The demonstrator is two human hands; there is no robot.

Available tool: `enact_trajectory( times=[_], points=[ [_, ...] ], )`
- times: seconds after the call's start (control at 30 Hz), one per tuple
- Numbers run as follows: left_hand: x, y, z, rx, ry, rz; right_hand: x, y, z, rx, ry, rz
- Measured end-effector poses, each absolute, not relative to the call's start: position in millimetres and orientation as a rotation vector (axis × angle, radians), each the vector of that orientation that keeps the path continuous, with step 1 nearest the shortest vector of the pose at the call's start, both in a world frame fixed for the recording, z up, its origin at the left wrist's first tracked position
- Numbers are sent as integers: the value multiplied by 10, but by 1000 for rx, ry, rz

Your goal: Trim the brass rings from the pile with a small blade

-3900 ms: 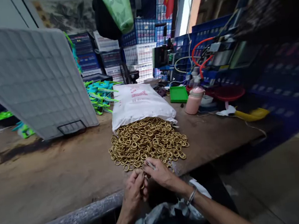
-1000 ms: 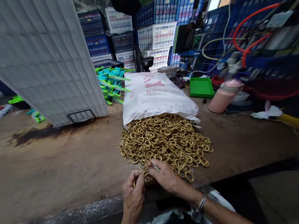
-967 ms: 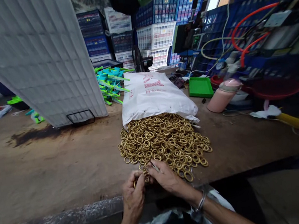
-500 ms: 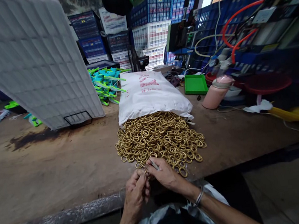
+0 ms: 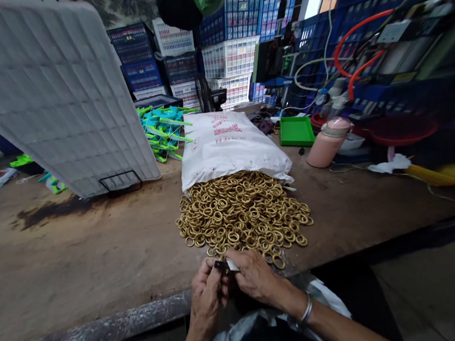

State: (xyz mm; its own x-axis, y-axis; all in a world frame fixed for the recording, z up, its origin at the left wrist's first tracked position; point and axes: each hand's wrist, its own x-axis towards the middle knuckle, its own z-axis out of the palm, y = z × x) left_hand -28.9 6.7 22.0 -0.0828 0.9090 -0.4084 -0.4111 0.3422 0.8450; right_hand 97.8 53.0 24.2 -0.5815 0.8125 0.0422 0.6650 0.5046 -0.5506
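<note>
A heap of gold-coloured rings [image 5: 240, 207] spills from the mouth of a white sack [image 5: 228, 145] onto the table. At the heap's near edge my two hands meet over the table's front edge. My left hand [image 5: 204, 293] is closed, thumb against fingers, around a gold ring that my fingers mostly hide. My right hand [image 5: 256, 276] pinches a small flat blade [image 5: 222, 266], dark at its tip and pale near my fingers. Its dark end lies across my left fingertips, at the ring. Exactly where blade and ring touch is too small to tell.
A white ribbed panel [image 5: 55, 102] stands tilted at left, beside turquoise and lime plastic pieces [image 5: 163, 128]. Right of the sack are a green tray [image 5: 296, 131], a pink bottle [image 5: 328, 142] and a red dish [image 5: 403, 128]. Stacked crates [image 5: 231, 58] fill the back.
The blade in my right hand has turned, so its flat dark end now shows across my left fingertips. Both hands stay together at the heap's near edge. The view has shifted slightly.
</note>
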Motion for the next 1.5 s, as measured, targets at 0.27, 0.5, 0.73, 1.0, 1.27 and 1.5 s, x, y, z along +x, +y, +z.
enact_trajectory(
  times=[0.27, 0.5, 0.73, 1.0, 1.27, 1.5],
  points=[
    [-294, 43, 216, 621, 1270, 1224, 950, 531, 224, -1322, -2472, 598],
    [-326, -7, 201, 730, 1257, 1262, 938, 548, 299, -1237, -2518, 775],
    [-346, -159, 287, 774, 1197, 1256, 941, 652, 282, -1357, -2630, 623],
    [-547, -89, 334, 316, 956, 1408, 591, 882, 343, -1414, -2622, 359],
    [-739, -89, 155, 238, 891, 1454, 218, 1028, 317, -1449, -2703, 303],
    [-805, 9, 134, 35, 838, 1450, 321, 1104, 238, -1453, -2620, 277]
  ],
)
